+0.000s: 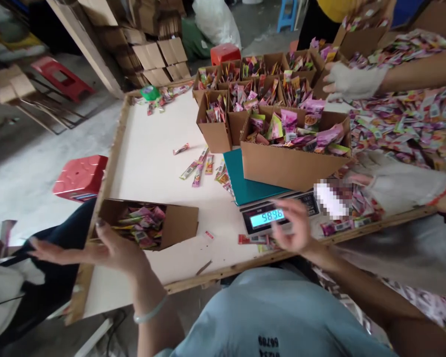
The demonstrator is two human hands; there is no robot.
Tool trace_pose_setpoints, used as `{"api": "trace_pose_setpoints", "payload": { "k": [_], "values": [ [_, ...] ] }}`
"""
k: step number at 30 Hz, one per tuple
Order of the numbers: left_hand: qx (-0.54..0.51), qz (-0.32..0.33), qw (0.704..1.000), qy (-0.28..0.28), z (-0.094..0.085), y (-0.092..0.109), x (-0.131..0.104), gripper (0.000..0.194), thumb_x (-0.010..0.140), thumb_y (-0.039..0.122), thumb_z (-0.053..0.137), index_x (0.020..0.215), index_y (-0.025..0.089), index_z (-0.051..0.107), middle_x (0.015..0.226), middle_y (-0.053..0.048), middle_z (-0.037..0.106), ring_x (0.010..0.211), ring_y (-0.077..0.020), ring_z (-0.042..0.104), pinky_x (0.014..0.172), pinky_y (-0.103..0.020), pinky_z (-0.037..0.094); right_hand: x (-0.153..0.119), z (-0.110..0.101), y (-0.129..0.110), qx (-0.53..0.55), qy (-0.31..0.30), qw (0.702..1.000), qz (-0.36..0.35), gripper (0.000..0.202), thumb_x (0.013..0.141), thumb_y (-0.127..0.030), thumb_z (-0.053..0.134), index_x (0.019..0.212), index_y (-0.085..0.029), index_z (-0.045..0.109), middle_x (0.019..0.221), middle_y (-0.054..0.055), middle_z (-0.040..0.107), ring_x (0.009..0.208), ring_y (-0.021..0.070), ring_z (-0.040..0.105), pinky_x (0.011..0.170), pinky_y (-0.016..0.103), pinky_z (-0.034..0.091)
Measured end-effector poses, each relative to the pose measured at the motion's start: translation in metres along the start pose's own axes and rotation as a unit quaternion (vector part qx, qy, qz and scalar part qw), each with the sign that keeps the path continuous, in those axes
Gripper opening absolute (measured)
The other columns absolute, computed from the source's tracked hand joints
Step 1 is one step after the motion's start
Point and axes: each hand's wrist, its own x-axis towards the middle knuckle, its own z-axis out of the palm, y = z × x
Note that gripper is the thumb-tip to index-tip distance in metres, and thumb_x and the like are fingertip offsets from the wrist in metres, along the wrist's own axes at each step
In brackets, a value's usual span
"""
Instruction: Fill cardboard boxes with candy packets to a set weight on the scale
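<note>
My left hand (109,253) is spread with nothing in it, fingers pointing left, over the near side of a cardboard box (180,225) of small snack packets (143,225). My right hand (296,228) hovers by the lit display (264,218) of a digital scale (247,213); its fingers are a little blurred, apart and holding nothing. On the scale's teal plate (236,173) rests a larger cardboard box (282,166) filled with pink and green packets (290,124). Red and green packets (252,239) lie just in front of the scale.
Several packet-filled boxes (213,136) stand behind the scale. Loose packets (401,119) are heaped at the right, where another person's gloved hands (357,82) reach in. Green tape (149,92) lies at the table's far left corner. A red stool (80,176) stands left of the table.
</note>
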Motion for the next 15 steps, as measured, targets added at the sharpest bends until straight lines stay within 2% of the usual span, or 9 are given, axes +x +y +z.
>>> {"api": "trace_pose_setpoints", "payload": {
  "k": [1,3,4,6,7,9,11,13,15],
  "values": [
    [0.003,0.051,0.998,0.045,0.003,0.012,0.0,0.082,0.095,0.057,0.047,0.166,0.056,0.006,0.183,0.011,0.011,0.172,-0.0228,-0.003,0.138,-0.042,-0.001,-0.007,-0.023,0.019,-0.027,0.126,0.992,0.005,0.084,0.085,-0.045,0.056,0.167,-0.048,0.036,0.14,0.012,0.067,0.126,0.0403,0.067,0.105,0.073,0.052],
    [-0.04,0.135,0.983,0.121,0.018,0.041,-0.002,0.078,0.094,0.053,0.056,0.166,0.049,0.025,0.18,0.004,0.027,0.171,-0.0278,0.012,0.139,-0.047,0.005,-0.006,-0.064,0.05,-0.054,0.346,0.937,-0.003,0.076,0.087,-0.041,0.06,0.161,-0.045,0.045,0.132,0.015,0.067,0.119,0.0405,0.068,0.099,0.071,0.055],
    [-0.079,0.161,0.977,0.112,0.03,0.057,-0.005,0.079,0.094,0.051,0.059,0.166,0.045,0.027,0.179,0.0,0.027,0.171,-0.029,0.012,0.139,-0.05,0.005,0.001,-0.08,0.063,-0.056,0.426,0.903,-0.011,0.065,0.088,-0.042,0.061,0.153,-0.045,0.054,0.127,0.015,0.068,0.115,0.0392,0.07,0.094,0.067,0.057],
    [-0.171,0.175,0.968,0.058,0.056,0.091,-0.013,0.081,0.095,0.05,0.063,0.167,0.039,0.027,0.18,-0.005,0.024,0.171,-0.0298,0.011,0.138,-0.057,0.007,0.023,-0.106,0.081,-0.043,0.511,0.858,-0.013,0.041,0.092,-0.046,0.06,0.131,-0.04,0.067,0.114,0.013,0.07,0.103,0.0346,0.073,0.084,0.057,0.06],
    [-0.219,0.171,0.96,0.018,0.069,0.107,-0.017,0.079,0.096,0.049,0.063,0.166,0.039,0.028,0.18,-0.005,0.023,0.171,-0.0291,0.013,0.138,-0.059,0.012,0.034,-0.116,0.087,-0.027,0.525,0.851,-0.005,0.034,0.093,-0.048,0.061,0.124,-0.037,0.07,0.109,0.013,0.071,0.099,0.0322,0.074,0.08,0.052,0.06],
    [-0.296,0.17,0.937,-0.07,0.094,0.137,-0.023,0.071,0.099,0.05,0.06,0.164,0.042,0.03,0.179,-0.004,0.025,0.17,-0.0273,0.019,0.136,-0.059,0.023,0.054,-0.134,0.093,0.017,0.518,0.855,0.012,0.029,0.095,-0.051,0.063,0.116,-0.033,0.07,0.104,0.012,0.072,0.093,0.0285,0.075,0.076,0.045,0.059],
    [-0.329,0.19,0.914,-0.14,0.117,0.159,-0.024,0.068,0.101,0.055,0.058,0.162,0.045,0.031,0.179,-0.002,0.027,0.169,-0.0269,0.021,0.135,-0.057,0.027,0.071,-0.151,0.092,0.05,0.482,0.874,0.02,0.027,0.095,-0.05,0.068,0.112,-0.03,0.071,0.102,0.012,0.073,0.089,0.0265,0.075,0.075,0.042,0.058],
    [-0.335,0.209,0.9,-0.184,0.137,0.176,-0.021,0.071,0.101,0.061,0.058,0.163,0.046,0.028,0.179,-0.002,0.027,0.17,-0.0277,0.018,0.136,-0.057,0.027,0.09,-0.166,0.086,0.053,0.395,0.917,0.0,0.024,0.098,-0.046,0.067,0.113,-0.028,0.072,0.103,0.012,0.074,0.089,0.0248,0.075,0.078,0.041,0.06],
    [-0.338,0.213,0.891,-0.215,0.157,0.188,-0.016,0.074,0.1,0.067,0.056,0.164,0.045,0.026,0.179,-0.003,0.027,0.171,-0.0279,0.017,0.135,-0.056,0.029,0.117,-0.176,0.077,0.035,0.249,0.967,-0.033,0.03,0.1,-0.042,0.064,0.124,-0.025,0.071,0.109,0.012,0.075,0.093,0.0238,0.075,0.084,0.042,0.061]
  ]
}}
